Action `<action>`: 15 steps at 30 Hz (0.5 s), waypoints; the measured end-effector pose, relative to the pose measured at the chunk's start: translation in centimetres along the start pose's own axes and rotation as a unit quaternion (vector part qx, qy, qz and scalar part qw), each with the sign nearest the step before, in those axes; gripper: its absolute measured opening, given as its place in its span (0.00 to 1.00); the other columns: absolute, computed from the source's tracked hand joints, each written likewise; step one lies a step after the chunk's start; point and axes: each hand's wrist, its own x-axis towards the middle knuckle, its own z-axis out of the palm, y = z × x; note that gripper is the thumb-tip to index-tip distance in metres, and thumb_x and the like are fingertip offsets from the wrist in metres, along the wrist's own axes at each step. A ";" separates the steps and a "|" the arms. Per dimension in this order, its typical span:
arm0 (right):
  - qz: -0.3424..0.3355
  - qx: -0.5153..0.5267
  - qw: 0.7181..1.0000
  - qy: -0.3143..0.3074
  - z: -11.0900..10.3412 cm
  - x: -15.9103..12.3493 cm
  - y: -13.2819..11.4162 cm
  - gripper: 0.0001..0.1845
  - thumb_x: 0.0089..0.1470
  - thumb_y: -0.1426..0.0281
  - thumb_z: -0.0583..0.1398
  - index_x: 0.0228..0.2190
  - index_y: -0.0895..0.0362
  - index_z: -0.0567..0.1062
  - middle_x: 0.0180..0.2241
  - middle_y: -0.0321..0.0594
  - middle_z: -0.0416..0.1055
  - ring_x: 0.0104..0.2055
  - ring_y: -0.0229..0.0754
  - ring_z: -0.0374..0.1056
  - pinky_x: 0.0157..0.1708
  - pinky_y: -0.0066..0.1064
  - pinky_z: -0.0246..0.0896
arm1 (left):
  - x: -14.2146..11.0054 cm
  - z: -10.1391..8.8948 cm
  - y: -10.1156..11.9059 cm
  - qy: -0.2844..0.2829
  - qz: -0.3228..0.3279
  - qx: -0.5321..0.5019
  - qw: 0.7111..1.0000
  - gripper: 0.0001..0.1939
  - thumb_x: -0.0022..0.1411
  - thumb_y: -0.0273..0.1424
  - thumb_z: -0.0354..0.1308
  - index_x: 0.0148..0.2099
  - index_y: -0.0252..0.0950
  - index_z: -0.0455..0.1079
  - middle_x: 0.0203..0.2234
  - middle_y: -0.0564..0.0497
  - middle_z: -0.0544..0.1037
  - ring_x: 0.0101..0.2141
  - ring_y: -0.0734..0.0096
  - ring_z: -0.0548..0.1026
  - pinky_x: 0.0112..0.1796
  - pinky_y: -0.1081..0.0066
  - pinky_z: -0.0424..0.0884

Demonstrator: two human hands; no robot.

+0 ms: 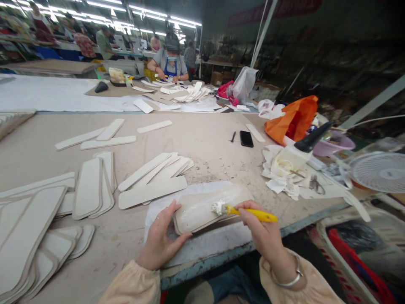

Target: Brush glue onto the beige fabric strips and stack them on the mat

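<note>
In my right hand is a paintbrush with a yellow handle, its bristles loaded with white paste. The bristles touch the top of a stack of long, round-cornered boards, where a wet whitish coat shows. My left hand rests at the stack's left end, thumb and fingers spread along its edge. Beneath the stack lies a white sheet. Just beyond my left hand, more off-white strips lie fanned out on the table.
Piles of similar boards cover the table's left side. To the right are a phone, a white container with a black handle, an orange bag and a fan. A co-worker sits across the table.
</note>
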 end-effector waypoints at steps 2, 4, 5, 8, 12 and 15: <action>-0.005 0.021 1.000 -0.007 0.6 -0.2 -0.1 0.09 0.58 0.65 0.57 0.33 0.56 0.76 0.20 0.31 0.66 0.23 0.34 0.61 0.24 0.24 0.56 | 0.0 0.0 0.0 0.003 0.001 0.001 1.000 0.43 0.56 0.37 0.64 0.68 0.41 0.45 0.53 0.41 0.72 0.54 0.54 0.70 0.54 0.54 0.68; -0.031 0.036 0.997 -0.059 2.1 -0.7 -0.6 0.09 0.59 0.67 0.57 0.34 0.56 0.76 0.24 0.33 0.70 0.26 0.35 0.65 0.27 0.24 0.60 | -0.1 0.1 -0.2 0.005 -0.001 -0.001 1.000 0.44 0.56 0.37 0.64 0.68 0.40 0.46 0.53 0.41 0.72 0.53 0.55 0.71 0.54 0.54 0.68; -0.047 0.038 0.994 -0.087 3.0 -0.9 -0.8 0.08 0.58 0.68 0.57 0.34 0.56 0.76 0.26 0.35 0.72 0.28 0.36 0.67 0.30 0.25 0.61 | -0.1 0.2 -0.3 0.005 -0.002 -0.003 1.000 0.44 0.56 0.37 0.64 0.68 0.40 0.45 0.53 0.41 0.72 0.53 0.55 0.71 0.53 0.54 0.69; -0.070 0.031 0.992 -0.102 4.4 -1.0 -1.0 0.08 0.58 0.70 0.57 0.34 0.57 0.76 0.30 0.36 0.74 0.32 0.37 0.69 0.34 0.25 0.63 | -0.2 0.3 -0.5 0.007 -0.001 0.002 1.000 0.43 0.56 0.37 0.64 0.68 0.39 0.46 0.52 0.41 0.72 0.52 0.55 0.72 0.52 0.54 0.70; -0.050 -0.014 0.999 -0.016 1.8 0.2 0.4 0.09 0.58 0.68 0.57 0.33 0.57 0.76 0.28 0.36 0.73 0.30 0.37 0.69 0.32 0.25 0.63 | -0.2 0.4 -0.6 0.014 0.010 0.015 1.000 0.42 0.56 0.37 0.63 0.67 0.39 0.48 0.52 0.40 0.73 0.53 0.54 0.71 0.53 0.54 0.70; -0.046 -0.058 0.995 0.060 -1.4 1.2 1.8 0.09 0.58 0.67 0.57 0.33 0.56 0.76 0.27 0.36 0.73 0.31 0.39 0.70 0.33 0.26 0.65 | -0.3 0.5 -0.8 0.012 0.004 0.015 1.000 0.40 0.56 0.38 0.63 0.67 0.39 0.50 0.53 0.41 0.72 0.54 0.53 0.71 0.53 0.53 0.69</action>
